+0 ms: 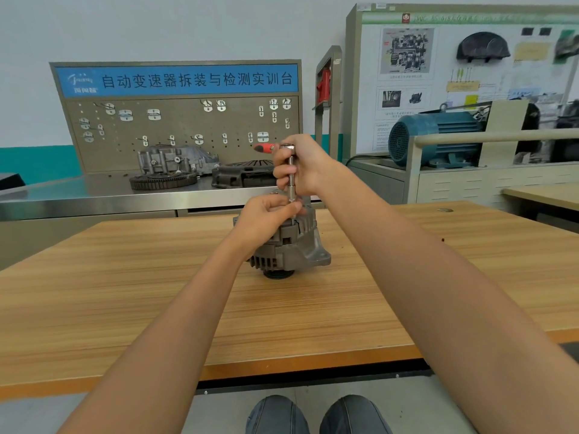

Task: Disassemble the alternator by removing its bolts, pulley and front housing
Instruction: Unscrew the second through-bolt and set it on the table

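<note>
Ratchet is gripped upright by the right hand; left hand pinches its socket end onto the alternator, table centre, twelve o'clock. Extension should be kept vertical.

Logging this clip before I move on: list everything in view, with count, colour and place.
alternator: 1, grey, mid-table, pulley end down
ratchet: 1, steel with red handle, upright over the alternator
table: 1, wood, foreground
pegboard: 1, tan with blue sign, back left
housing: 1, grey, on the steel bench
gear ring: 1, dark, under the housing
clutch cover: 1, black, bench, right of the housing
motor: 1, teal, right stand
poster board: 1, white, back right
knees: 2, blue jeans, bottom edge
left hand: 1, on the alternator top, pinching at the ratchet's lower end
right hand: 1, grip round the ratchet's shaft
</note>
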`<state>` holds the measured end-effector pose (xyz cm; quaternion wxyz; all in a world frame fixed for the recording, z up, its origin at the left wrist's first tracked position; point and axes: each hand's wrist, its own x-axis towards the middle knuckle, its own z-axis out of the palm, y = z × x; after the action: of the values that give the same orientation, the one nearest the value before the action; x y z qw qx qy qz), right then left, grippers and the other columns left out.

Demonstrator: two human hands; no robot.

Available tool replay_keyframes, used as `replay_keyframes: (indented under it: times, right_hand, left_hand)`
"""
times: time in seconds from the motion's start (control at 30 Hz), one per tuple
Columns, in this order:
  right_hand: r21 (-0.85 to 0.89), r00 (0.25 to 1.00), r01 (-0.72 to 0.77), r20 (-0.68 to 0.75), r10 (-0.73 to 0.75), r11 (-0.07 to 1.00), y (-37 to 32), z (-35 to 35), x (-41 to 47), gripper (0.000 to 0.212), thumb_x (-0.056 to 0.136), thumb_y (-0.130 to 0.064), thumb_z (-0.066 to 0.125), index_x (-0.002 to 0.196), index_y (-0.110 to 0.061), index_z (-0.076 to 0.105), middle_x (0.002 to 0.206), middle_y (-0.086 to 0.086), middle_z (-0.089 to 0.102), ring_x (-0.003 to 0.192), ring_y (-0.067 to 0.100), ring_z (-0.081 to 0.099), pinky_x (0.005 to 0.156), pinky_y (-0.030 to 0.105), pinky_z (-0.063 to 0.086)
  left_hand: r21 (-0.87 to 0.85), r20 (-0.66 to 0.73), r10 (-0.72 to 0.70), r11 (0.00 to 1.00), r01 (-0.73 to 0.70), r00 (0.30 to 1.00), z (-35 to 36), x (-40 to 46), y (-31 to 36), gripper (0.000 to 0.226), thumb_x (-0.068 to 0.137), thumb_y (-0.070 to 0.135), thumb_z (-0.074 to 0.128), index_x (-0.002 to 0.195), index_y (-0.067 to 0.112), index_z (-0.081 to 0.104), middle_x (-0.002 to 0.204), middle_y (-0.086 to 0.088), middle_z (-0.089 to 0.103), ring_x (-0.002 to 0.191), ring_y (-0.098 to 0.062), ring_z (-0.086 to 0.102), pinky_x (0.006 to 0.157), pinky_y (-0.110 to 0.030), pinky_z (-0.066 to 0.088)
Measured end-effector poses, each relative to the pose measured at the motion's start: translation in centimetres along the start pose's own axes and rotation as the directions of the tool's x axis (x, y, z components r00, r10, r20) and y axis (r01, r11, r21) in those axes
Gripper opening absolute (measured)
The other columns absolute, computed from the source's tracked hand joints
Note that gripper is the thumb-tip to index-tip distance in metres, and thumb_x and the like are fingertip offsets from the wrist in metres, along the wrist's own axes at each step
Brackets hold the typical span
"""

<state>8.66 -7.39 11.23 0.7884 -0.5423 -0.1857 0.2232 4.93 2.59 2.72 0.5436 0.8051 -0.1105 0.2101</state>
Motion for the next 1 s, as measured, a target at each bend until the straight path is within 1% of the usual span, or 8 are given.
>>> replay_keyframes:
  times: [0.13,0.23,0.3,0.43,0.57,0.73,0.9,1.0]
  right_hand:
    - [0.004,0.886,0.21,-0.423,-0.189,0.978,1.2,2.1,0.4,0.03,0.098,-0.02,0.03,0.07,-0.015,0.041,0.054,-0.005,0.047,0.044,0.009,0.032,0.044,0.022,0.024]
    - [-0.057,0.717,0.339,-0.63,-0.297,0.939,1.7,2.6,0.9,0.038,0.101,-0.023,0.026,0.066,-0.015,0.039,0.064,0.0,0.048,0.053,0.011,0.039,0.048,0.024,0.03]
    - [-0.01,0.772,0.288,-0.59,-0.239,0.957,1.4,2.0,0.9,0.037,0.1,-0.022,0.026,0.066,-0.015,0.037,0.063,-0.001,0.047,0.05,0.011,0.034,0.047,0.023,0.025]
    - [0.0,0.973,0.092,-0.212,-0.09,0.996,0.3,0.5,0.4,0.029,0.094,-0.017,0.026,0.069,-0.018,0.039,0.042,-0.009,0.04,0.035,0.007,0.022,0.044,0.022,0.019]
    - [-0.124,1.0,0.015,-0.006,-0.016,0.992,0.1,0.8,0.2,0.024,0.092,-0.016,0.028,0.072,-0.022,0.04,0.039,-0.01,0.036,0.032,0.006,0.02,0.046,0.023,0.017]
    - [-0.063,0.975,0.081,-0.202,-0.092,0.995,0.8,1.8,0.1,0.027,0.094,-0.017,0.028,0.072,-0.018,0.042,0.046,-0.009,0.042,0.036,0.006,0.025,0.043,0.021,0.019]
    - [-0.09,0.72,0.37,-0.601,-0.347,0.925,2.3,3.2,0.8,0.036,0.102,-0.024,0.026,0.07,-0.015,0.04,0.063,0.0,0.05,0.05,0.01,0.039,0.046,0.022,0.031]
    - [-0.068,0.884,0.204,-0.416,-0.214,0.976,1.4,2.6,0.7,0.029,0.098,-0.02,0.028,0.073,-0.015,0.04,0.056,-0.004,0.047,0.043,0.009,0.029,0.043,0.02,0.023]
  left_hand:
    - [-0.04,-0.036,0.006,0.999,-0.008,0.999,0.2,0.0,0.1,0.014,0.087,0.011,0.065,0.081,0.021,0.071,0.079,0.011,0.072,0.082,-0.004,0.067,0.08,-0.016,0.05]
    - [-0.022,-0.07,0.017,1.0,-0.019,0.997,0.5,0.0,0.1,0.022,0.085,0.005,0.063,0.073,0.022,0.068,0.062,0.016,0.069,0.062,0.007,0.063,0.061,-0.007,0.047]
    - [-0.034,-0.071,0.009,0.999,-0.012,0.997,0.6,0.0,0.1,0.015,0.085,0.009,0.065,0.078,0.021,0.07,0.068,0.014,0.071,0.068,0.005,0.065,0.064,-0.008,0.048]
    - [0.009,-0.03,-0.003,1.0,0.003,1.0,0.3,0.0,0.2,0.012,0.088,0.023,0.065,0.086,0.017,0.075,0.087,0.007,0.074,0.086,-0.001,0.066,0.074,-0.01,0.047]
    - [0.024,-0.027,-0.031,0.999,0.031,0.999,0.1,0.0,0.0,0.012,0.089,0.025,0.063,0.086,0.024,0.074,0.091,0.012,0.073,0.09,0.005,0.064,0.076,-0.011,0.043]
    - [0.001,-0.034,-0.004,1.0,0.004,0.999,0.1,0.0,0.1,0.012,0.088,0.019,0.065,0.08,0.024,0.072,0.077,0.016,0.072,0.078,0.005,0.065,0.08,-0.014,0.047]
    - [0.058,-0.121,0.0,0.998,0.008,0.993,0.5,-0.1,0.1,0.034,0.086,0.005,0.059,0.06,0.027,0.062,0.048,0.017,0.061,0.046,0.006,0.053,0.051,-0.013,0.042]
    - [0.014,-0.086,0.003,1.0,-0.002,0.996,0.5,-0.2,0.3,0.018,0.087,0.014,0.064,0.073,0.023,0.07,0.069,0.013,0.07,0.071,0.0,0.064,0.075,-0.02,0.049]
